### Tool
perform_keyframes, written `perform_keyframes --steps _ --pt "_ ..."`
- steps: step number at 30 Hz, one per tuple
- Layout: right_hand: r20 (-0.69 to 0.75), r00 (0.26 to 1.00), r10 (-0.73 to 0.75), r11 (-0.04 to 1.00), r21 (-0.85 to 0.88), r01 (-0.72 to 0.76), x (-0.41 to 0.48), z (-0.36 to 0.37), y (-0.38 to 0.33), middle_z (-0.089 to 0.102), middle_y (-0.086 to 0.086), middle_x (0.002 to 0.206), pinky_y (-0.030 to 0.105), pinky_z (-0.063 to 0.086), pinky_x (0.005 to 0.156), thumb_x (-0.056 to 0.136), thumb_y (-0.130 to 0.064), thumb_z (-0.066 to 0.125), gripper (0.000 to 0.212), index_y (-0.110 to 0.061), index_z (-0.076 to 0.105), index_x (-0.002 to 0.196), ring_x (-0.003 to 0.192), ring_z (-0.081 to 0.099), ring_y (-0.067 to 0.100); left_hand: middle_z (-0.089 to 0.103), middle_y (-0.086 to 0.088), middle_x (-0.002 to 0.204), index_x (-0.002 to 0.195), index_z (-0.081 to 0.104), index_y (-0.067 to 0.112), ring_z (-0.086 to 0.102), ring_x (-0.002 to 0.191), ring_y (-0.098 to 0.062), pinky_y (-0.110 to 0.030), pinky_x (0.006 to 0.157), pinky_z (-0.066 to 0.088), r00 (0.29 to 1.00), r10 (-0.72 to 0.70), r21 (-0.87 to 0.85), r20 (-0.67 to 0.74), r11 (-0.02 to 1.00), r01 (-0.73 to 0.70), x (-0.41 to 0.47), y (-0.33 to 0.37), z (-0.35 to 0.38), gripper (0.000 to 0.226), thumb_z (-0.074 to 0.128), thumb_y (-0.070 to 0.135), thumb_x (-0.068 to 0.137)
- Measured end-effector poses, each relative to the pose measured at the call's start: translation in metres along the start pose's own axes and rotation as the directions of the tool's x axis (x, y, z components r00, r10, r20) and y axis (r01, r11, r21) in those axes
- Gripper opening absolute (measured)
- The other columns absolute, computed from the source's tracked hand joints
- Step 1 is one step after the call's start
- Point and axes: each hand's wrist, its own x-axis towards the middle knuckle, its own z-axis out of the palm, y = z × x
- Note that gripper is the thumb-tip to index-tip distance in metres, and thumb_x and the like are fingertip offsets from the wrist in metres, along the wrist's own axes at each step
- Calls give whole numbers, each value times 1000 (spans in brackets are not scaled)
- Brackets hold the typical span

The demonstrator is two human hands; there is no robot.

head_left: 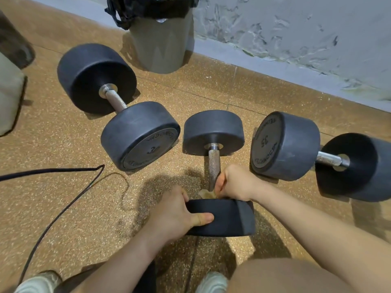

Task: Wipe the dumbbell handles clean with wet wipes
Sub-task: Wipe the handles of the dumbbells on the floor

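Three black dumbbells lie on the speckled brown floor. The middle dumbbell (213, 132) points away from me, its knurled steel handle (214, 166) bare at the far part. My left hand (182, 212) grips the rim of its near weight head (230, 218), thumb across the front. My right hand (234, 182) is curled round the near end of the handle and holds a crumpled wet wipe (206, 194) against it. A large dumbbell (118, 106) lies to the left. Another (306, 153), marked 35, lies to the right.
A grey bin (160, 41) with a black liner stands by the grey wall at the back. A black cable (63, 199) loops across the floor on the left. A padded object (10, 92) sits at the left edge. My shoes (211, 282) are at the bottom.
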Motion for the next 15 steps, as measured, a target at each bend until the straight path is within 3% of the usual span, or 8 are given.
perform_keyframes --steps 2,4,5,8,10,15 --pt "-49 999 -11 1000 -4 10 1 0 -4 71 -13 69 20 48 69 73 -18 74 14 -29 76 66 64 59 3 49 7 96 88 38 29 48 79 -7 -26 57 31 1000 20 32 1 999 -20 -3 5 2 60 76 67 61" --pt "-205 979 -9 1000 3 10 9 -2 -4 60 -13 47 23 47 60 76 -15 64 35 -31 65 45 48 54 7 46 9 97 90 37 29 46 81 -6 -25 58 31 999 41 33 10 999 -42 -7 11 4 60 74 68 63" --pt "-291 957 -12 1000 -14 8 14 -4 -2 59 -12 46 24 49 59 78 -14 59 37 -29 65 45 47 55 9 44 9 97 91 36 29 46 81 -6 -26 58 31 999 49 36 20 998 -49 -8 15 5 60 72 69 64" --pt "-464 885 -45 996 -94 1 29 -13 2 70 1 75 35 55 72 88 -18 56 22 -21 73 75 73 65 26 42 11 97 92 35 29 47 81 -8 -26 57 30 997 64 88 39 994 -67 -11 26 7 61 68 73 65" --pt "-540 840 -54 993 -116 -11 35 -13 6 66 7 86 34 50 71 93 -18 54 19 -16 72 90 81 63 31 43 9 98 93 35 28 49 82 -11 -27 59 32 996 81 136 40 987 -86 -11 32 9 62 66 74 66" --pt "-651 759 14 1000 18 -2 39 -1 16 63 10 98 36 45 77 94 -16 56 20 -11 75 100 90 60 30 46 4 105 103 37 26 53 93 -21 -33 71 40 992 105 244 73 962 -120 -6 47 12 70 64 78 65"
